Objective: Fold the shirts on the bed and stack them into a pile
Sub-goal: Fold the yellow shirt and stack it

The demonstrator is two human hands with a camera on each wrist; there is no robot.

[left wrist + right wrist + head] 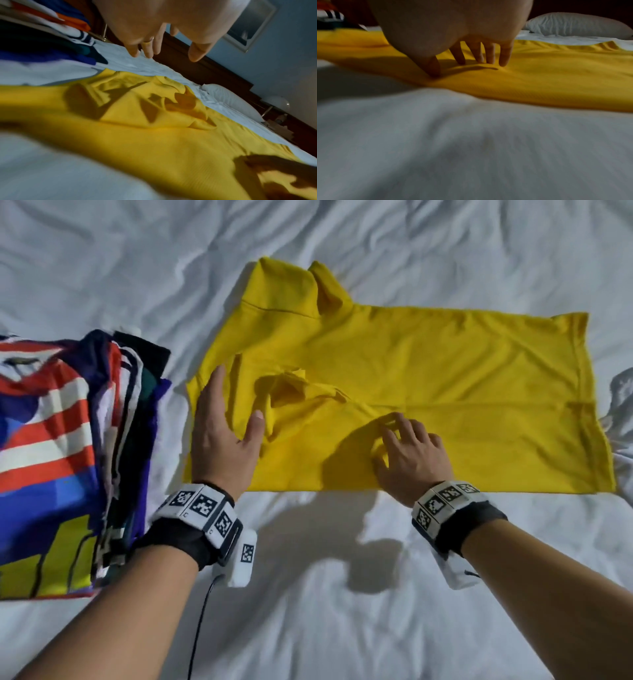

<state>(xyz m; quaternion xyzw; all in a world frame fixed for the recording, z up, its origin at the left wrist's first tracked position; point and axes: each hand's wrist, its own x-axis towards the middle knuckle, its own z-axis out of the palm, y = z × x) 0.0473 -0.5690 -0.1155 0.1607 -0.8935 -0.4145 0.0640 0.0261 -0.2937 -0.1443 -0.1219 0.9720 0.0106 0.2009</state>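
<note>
A yellow shirt [445, 371] lies sideways on the white bed sheet [342, 594], collar to the left and hem to the right, with its near side folded in. My left hand [236, 395] hovers over the collar end with fingers straight and holds nothing. In the left wrist view the left hand [169, 54] casts a shadow on the yellow shirt [154, 142]. My right hand [387, 440] rests its fingertips on the shirt's middle, at the fold edge. In the right wrist view the right hand [462, 66] touches the yellow shirt [556, 81] with thumb and fingertips beside a small ridge.
A pile of folded shirts [51, 440] sits at the left, topped by a red, white, blue and yellow one. A white pillow [573, 24] and a dark wooden headboard [205, 70] lie beyond the shirt. Bare sheet spreads in front of my arms.
</note>
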